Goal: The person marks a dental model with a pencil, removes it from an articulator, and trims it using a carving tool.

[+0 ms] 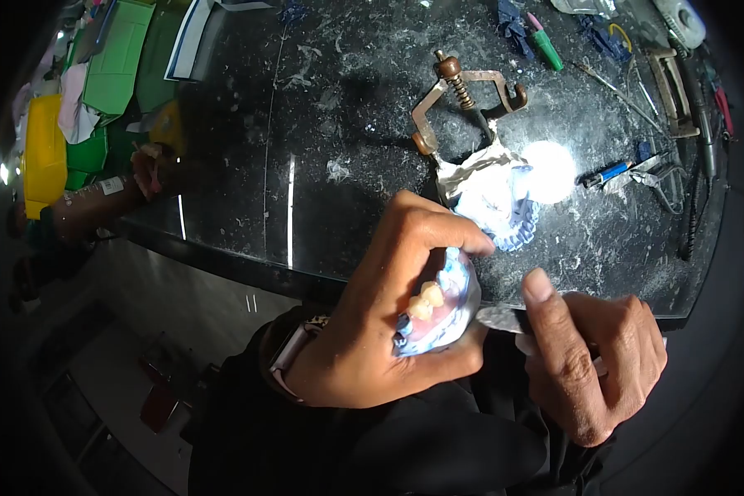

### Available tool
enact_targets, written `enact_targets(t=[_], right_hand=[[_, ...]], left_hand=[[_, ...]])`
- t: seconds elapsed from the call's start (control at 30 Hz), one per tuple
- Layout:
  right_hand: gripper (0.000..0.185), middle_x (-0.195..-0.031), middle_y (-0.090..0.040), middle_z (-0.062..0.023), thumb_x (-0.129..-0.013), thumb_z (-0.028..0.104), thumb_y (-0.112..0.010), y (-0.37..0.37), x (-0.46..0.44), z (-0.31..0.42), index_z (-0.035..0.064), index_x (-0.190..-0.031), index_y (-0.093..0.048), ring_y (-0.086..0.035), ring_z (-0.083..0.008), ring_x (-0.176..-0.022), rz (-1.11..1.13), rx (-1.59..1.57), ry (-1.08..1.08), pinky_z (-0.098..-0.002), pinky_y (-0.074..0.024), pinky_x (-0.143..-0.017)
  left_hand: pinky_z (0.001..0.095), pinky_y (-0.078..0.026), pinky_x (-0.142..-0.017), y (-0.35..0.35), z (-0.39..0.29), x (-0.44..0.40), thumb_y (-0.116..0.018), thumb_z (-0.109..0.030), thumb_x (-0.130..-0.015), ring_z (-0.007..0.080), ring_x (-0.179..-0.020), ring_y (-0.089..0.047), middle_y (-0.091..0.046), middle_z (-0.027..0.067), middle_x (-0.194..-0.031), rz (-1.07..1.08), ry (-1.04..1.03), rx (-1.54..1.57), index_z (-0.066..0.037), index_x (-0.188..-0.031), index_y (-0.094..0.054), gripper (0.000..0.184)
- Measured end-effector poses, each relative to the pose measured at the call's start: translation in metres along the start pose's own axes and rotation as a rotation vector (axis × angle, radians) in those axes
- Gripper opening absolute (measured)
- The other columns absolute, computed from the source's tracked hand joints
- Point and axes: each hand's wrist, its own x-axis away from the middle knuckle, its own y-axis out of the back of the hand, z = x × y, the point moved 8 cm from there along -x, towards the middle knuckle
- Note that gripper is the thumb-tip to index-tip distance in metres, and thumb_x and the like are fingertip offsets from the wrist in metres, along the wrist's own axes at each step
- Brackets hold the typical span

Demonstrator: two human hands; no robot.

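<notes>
My left hand [380,306] is wrapped round a blue dental cast [450,310] with pink wax and a few yellowish teeth, held near the table's front edge. To its right, my right hand [591,355] is closed on a knife [503,319], whose short grey blade points left, close to the cast's right side. The knife's handle is mostly hidden by the fingers. Just beyond my left hand, a second blue cast [512,219] with a row of teeth lies on the table, joined by white plaster to a brown metal articulator [471,87].
The black table [331,215] is strewn with white scraps. Green [117,62] and yellow [45,153] bins stand at the far left near a brown bottle [99,202]. At the right lie a blue-handled tool [610,173], a metal frame [676,91] and a green-and-pink tool [546,48].
</notes>
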Motion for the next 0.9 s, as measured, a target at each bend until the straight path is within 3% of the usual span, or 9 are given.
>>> enact_targets(t=[0.07, 0.33, 0.4, 0.57, 0.67, 0.87, 0.9], right_hand=[[0.043, -0.060, -0.054, -0.0023, -0.057, 0.010, -0.076, -0.001, -0.001, 0.000, 0.0048, -0.099, -0.073, -0.045, -0.0092, -0.048, 0.012, -0.005, 0.068, -0.0216, -0.0307, -0.041], [0.039, -0.067, -0.054, 0.0015, -0.057, 0.022, -0.078, 0.005, -0.006, 0.007, 0.0103, -0.094, -0.075, -0.041, -0.0070, -0.050, 0.099, 0.043, 0.257, -0.0208, -0.0260, -0.041], [0.039, -0.068, -0.054, 0.0022, -0.056, 0.022, -0.077, 0.004, -0.005, 0.009, 0.0113, -0.093, -0.075, -0.041, -0.0068, -0.050, 0.098, 0.061, 0.251, -0.0208, -0.0259, -0.041], [0.038, -0.069, -0.054, 0.0024, -0.056, 0.015, -0.074, -0.001, -0.006, 0.013, 0.0123, -0.094, -0.075, -0.041, -0.0068, -0.050, 0.147, 0.083, 0.250, -0.0207, -0.0265, -0.041], [0.039, -0.069, -0.055, 0.0006, -0.056, 0.010, -0.073, -0.003, -0.002, 0.014, 0.0096, -0.095, -0.075, -0.042, -0.0074, -0.050, 0.136, 0.092, 0.226, -0.0209, -0.0281, -0.040], [0.044, -0.070, -0.059, -0.0080, -0.054, 0.002, -0.073, -0.017, 0.015, 0.010, -0.0028, -0.098, -0.071, -0.046, -0.0096, -0.048, 0.038, -0.035, 0.147, -0.0208, -0.0335, -0.037], [0.041, -0.069, -0.058, -0.0050, -0.056, 0.005, -0.072, -0.017, 0.017, 0.008, -0.0012, -0.097, -0.071, -0.042, -0.0074, -0.047, -0.011, -0.034, 0.140, -0.0188, -0.0306, -0.036]], left_hand=[[0.0300, -0.036, -0.077, 0.000, 0.001, 0.000, -0.071, -0.014, -0.064, 0.0181, -0.093, -0.043, -0.045, 0.0121, -0.102, 0.020, -0.057, 0.022, -0.001, -0.112, -0.043, 0.056], [0.0286, -0.036, -0.074, -0.002, 0.000, 0.004, -0.076, -0.041, -0.075, 0.0177, -0.091, -0.044, -0.045, 0.0118, -0.101, 0.093, -0.112, 0.014, 0.000, -0.114, -0.044, 0.066], [0.0283, -0.037, -0.074, -0.002, 0.000, 0.004, -0.076, -0.041, -0.075, 0.0174, -0.091, -0.044, -0.045, 0.0116, -0.102, 0.103, -0.082, 0.030, 0.000, -0.114, -0.044, 0.065], [0.0281, -0.037, -0.075, -0.004, -0.002, 0.005, -0.080, -0.018, -0.068, 0.0168, -0.089, -0.044, -0.043, 0.0118, -0.102, 0.102, -0.043, -0.035, -0.002, -0.114, -0.044, 0.061], [0.0375, -0.040, -0.080, -0.001, -0.005, 0.005, -0.073, 0.002, -0.059, 0.0282, -0.096, -0.047, -0.045, 0.0127, -0.104, 0.016, 0.015, -0.019, -0.002, -0.113, -0.048, 0.059], [0.0380, -0.041, -0.079, 0.000, -0.007, 0.004, -0.076, 0.006, -0.056, 0.0298, -0.097, -0.046, -0.045, 0.0136, -0.105, -0.046, 0.016, -0.130, -0.002, -0.113, -0.048, 0.064], [0.0378, -0.041, -0.078, 0.000, -0.007, 0.004, -0.076, 0.006, -0.055, 0.0298, -0.097, -0.046, -0.045, 0.0136, -0.105, -0.045, 0.013, -0.148, -0.002, -0.113, -0.048, 0.064]])
